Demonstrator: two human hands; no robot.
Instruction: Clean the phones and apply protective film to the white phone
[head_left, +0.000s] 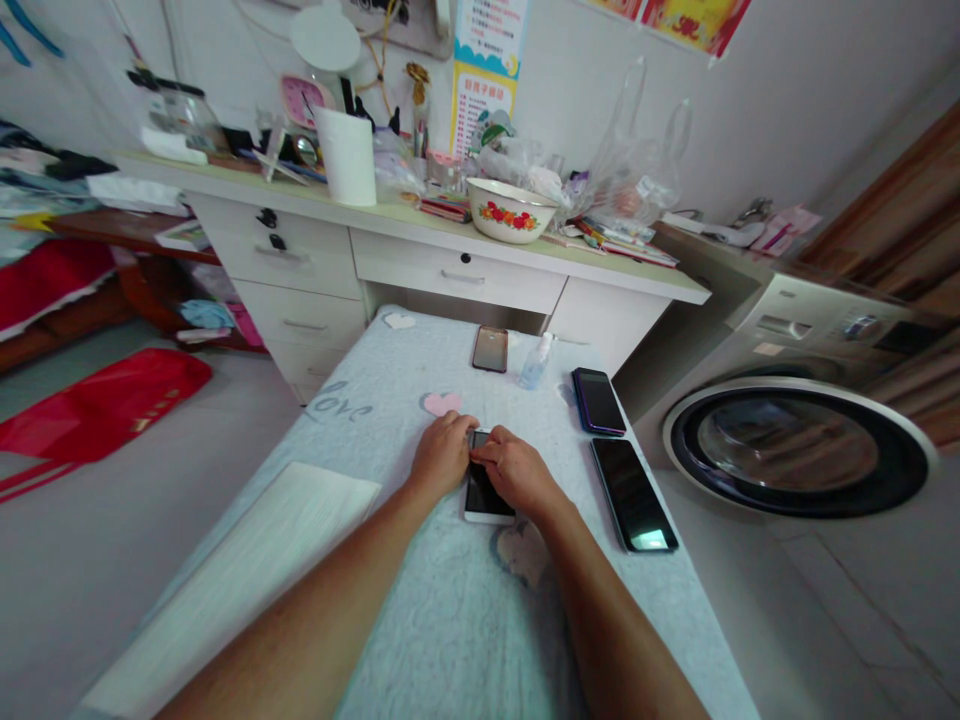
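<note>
At the upper left edge of a pale-framed phone [484,497], left hand [439,457] with fingers bent and narrow; hard to make out whether gripping or merely pressing. Lying flat on the cloth-covered table [442,630], partly beneath both hands, screen up and dark. Over the upper screen, right hand [517,472] with fingers curled, tips close to the left hand's; likewise unclear whether pinching anything. Probably light, thin and stiff, with slick glass apt to slide or crack if dropped. Best taken by the long side edges, near the bare lower end.

Among containers, again from the left: on the desk [420,235], a glass jar [191,118] with a dark lid, contents too blurred to name. Below, white drawers [300,290], closed, insides hidden. Farther right, a bowl [511,216] painted with red flowers, too little interior visible to judge. Nearer, on the table, a clear spray bottle [535,364], seemingly holding pale liquid. Beyond, clear plastic bags [634,185], contents indistinct.
</note>
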